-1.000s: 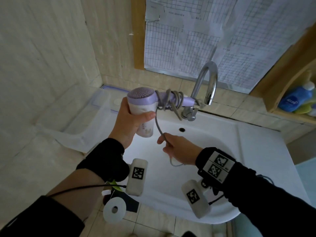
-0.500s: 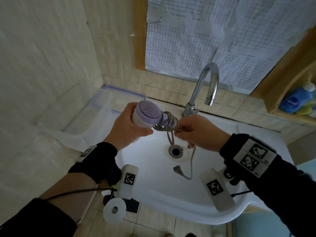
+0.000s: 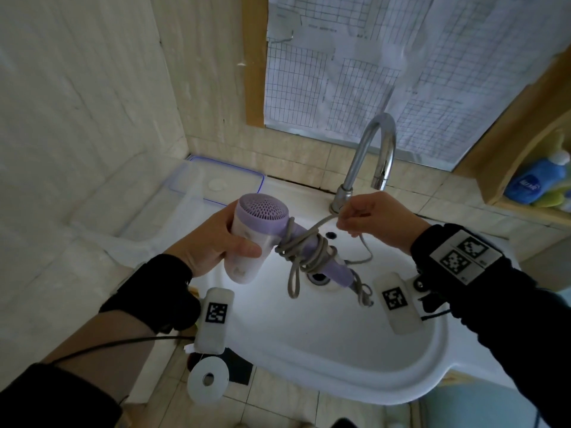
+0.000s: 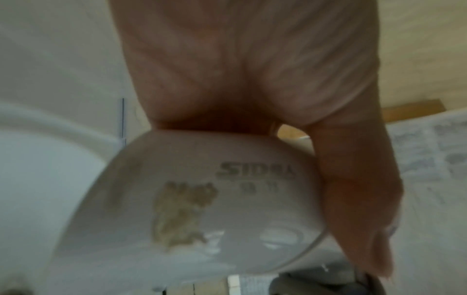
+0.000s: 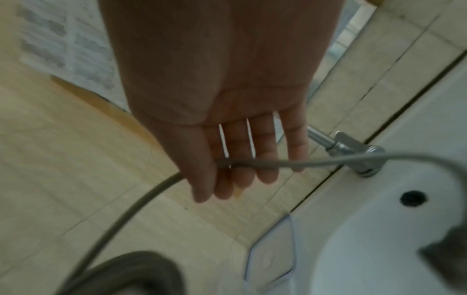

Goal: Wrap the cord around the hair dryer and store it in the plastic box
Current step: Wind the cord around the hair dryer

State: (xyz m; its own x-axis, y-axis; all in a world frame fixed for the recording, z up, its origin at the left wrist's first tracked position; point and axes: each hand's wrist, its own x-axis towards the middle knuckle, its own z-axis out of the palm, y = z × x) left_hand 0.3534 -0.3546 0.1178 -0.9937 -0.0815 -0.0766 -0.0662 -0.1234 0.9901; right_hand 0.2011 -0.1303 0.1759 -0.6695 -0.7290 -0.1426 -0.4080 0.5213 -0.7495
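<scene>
A white and lilac hair dryer (image 3: 259, 233) is held over the sink, its barrel gripped by my left hand (image 3: 216, 242). The barrel (image 4: 202, 199) fills the left wrist view, under my palm. Its lilac handle points right and down, and the grey cord (image 3: 306, 245) is looped round it several times. One loop hangs slack below. My right hand (image 3: 367, 217) pinches the cord (image 5: 316, 162) near the tap and pulls a strand taut up from the handle. The plug end (image 3: 366, 296) dangles beyond the handle. The clear plastic box (image 3: 191, 205) stands left of the sink, open.
A white sink (image 3: 340, 350) lies below my hands, with a chrome tap (image 3: 370, 159) just behind my right hand. A tiled wall rises at the left. A shelf at the right holds a blue bottle (image 3: 537, 180). A paper roll (image 3: 208, 379) lies on the floor.
My right hand has carried the cord round the handle and risen toward the tap, drawing a strand taut. My left hand has tilted the dryer so its handle points down and right.
</scene>
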